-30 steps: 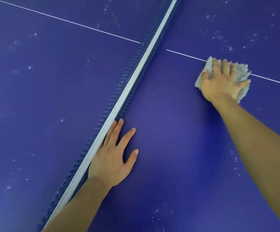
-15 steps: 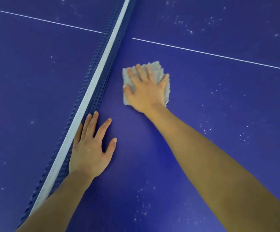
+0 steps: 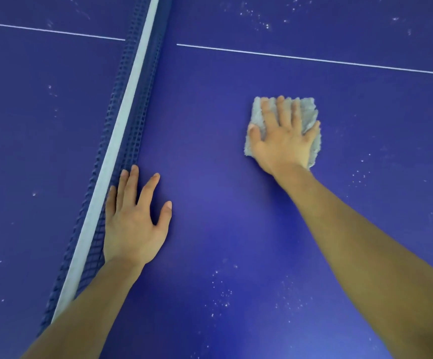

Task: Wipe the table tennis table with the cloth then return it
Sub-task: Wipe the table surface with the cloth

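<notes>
Grey cloth [image 3: 308, 112] lies right of centre in the frame, flat on the blue table [image 3: 210, 216]. It's pinned under the right hand [image 3: 282, 141], fingers straight and spread. The left hand [image 3: 132, 224] lies flat and empty at lower left, against the net [image 3: 132, 92]. White specks [image 3: 220, 294] sit lower in the frame than the cloth, probably the next stroke, and the right hand is the one placed for it.

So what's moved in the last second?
The right hand swept the cloth from the white line in toward the net, then back out to the right, away from it. It still presses the cloth flat on the table. The left hand stayed flat beside the net.
</notes>
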